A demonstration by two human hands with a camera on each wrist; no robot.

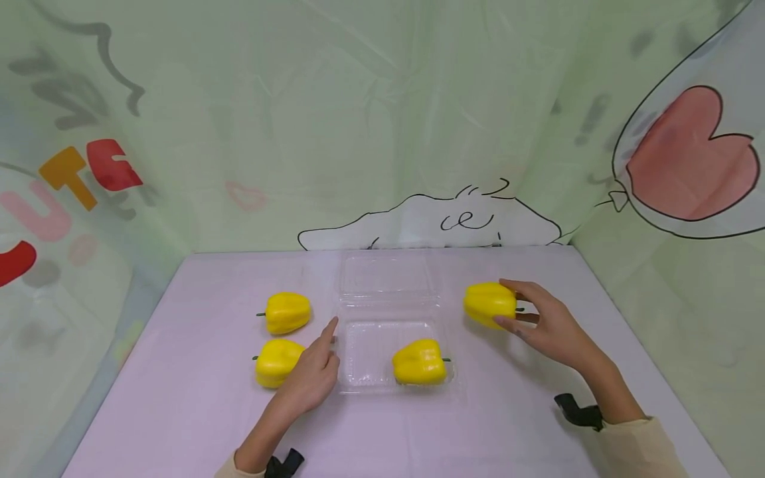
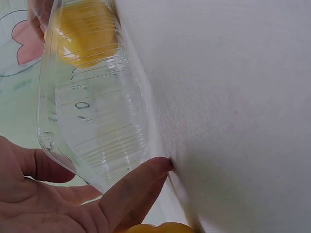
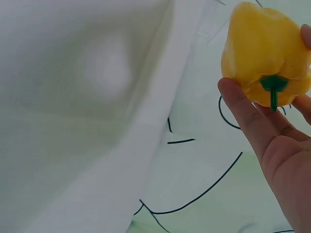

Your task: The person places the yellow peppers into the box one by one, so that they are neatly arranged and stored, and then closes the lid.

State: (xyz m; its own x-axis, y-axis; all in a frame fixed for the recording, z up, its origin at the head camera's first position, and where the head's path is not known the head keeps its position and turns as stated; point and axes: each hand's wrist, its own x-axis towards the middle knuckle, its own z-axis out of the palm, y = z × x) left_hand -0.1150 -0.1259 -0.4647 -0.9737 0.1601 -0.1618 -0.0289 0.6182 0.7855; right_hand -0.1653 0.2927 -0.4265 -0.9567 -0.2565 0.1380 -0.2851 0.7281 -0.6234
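A yellow bell pepper [image 1: 489,305] with a green stem is pinched between the fingers and thumb of my right hand [image 1: 546,325], right of the clear plastic container. The right wrist view shows the pepper [image 3: 265,53] stem-end toward the palm. My left hand [image 1: 312,375] is at the near left side of the open container [image 1: 367,358], its index finger extended along the edge. In the left wrist view, the left fingers [image 2: 136,189] reach beside the container wall [image 2: 97,126]. Another yellow bell pepper [image 1: 420,362] lies in the right part of the container base.
Left of the container lie two more yellow bell peppers [image 1: 288,313], the nearer one [image 1: 277,363] partly behind my left hand. The container's lid [image 1: 387,275] is folded back toward the rear wall. A pale cloth [image 1: 197,372] covers the table, with printed green sheets around it.
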